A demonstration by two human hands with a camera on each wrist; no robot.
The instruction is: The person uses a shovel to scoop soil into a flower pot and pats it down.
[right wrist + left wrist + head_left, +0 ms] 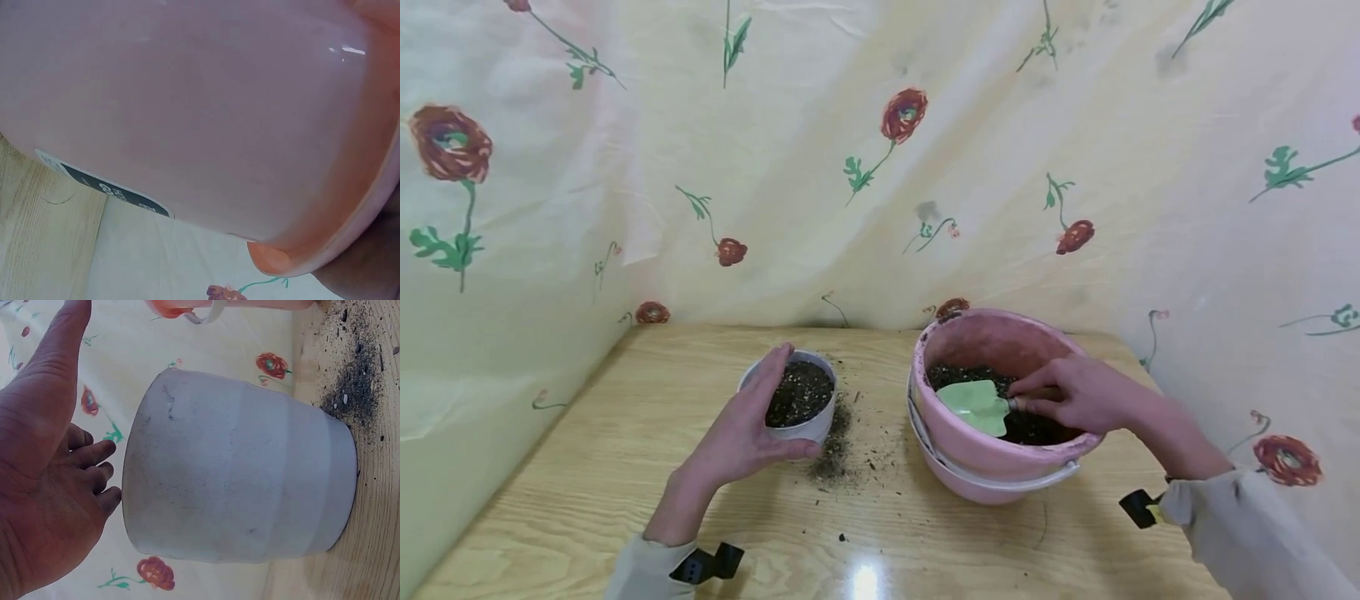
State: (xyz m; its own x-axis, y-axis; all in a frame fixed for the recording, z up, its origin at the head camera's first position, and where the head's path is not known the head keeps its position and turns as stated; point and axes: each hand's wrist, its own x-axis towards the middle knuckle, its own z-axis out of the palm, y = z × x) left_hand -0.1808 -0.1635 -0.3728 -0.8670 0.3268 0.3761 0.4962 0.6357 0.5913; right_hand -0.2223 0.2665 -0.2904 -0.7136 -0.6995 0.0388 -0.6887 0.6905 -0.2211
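Observation:
A white pot (805,429) full of dark soil (801,393) stands upright on the table at left centre. My left hand (741,425) is spread at the pot's near left rim, fingers straight and thumb apart; whether it touches the rim I cannot tell. In the left wrist view the pot's ribbed side (231,469) fills the middle, beyond the palm (50,494). Inside the pink bucket (992,454), my right hand (1086,392) grips a pale green trowel (976,404) by its handle, which the fingers mostly hide. The trowel's blade lies over the bucket's soil (1033,429).
Spilled soil (831,454) is scattered on the wooden table (760,533) between pot and bucket. A white bail handle (1000,483) hangs down the bucket's front. Flowered sheeting (805,167) encloses the back and sides. The bucket's wall (187,112) fills most of the right wrist view.

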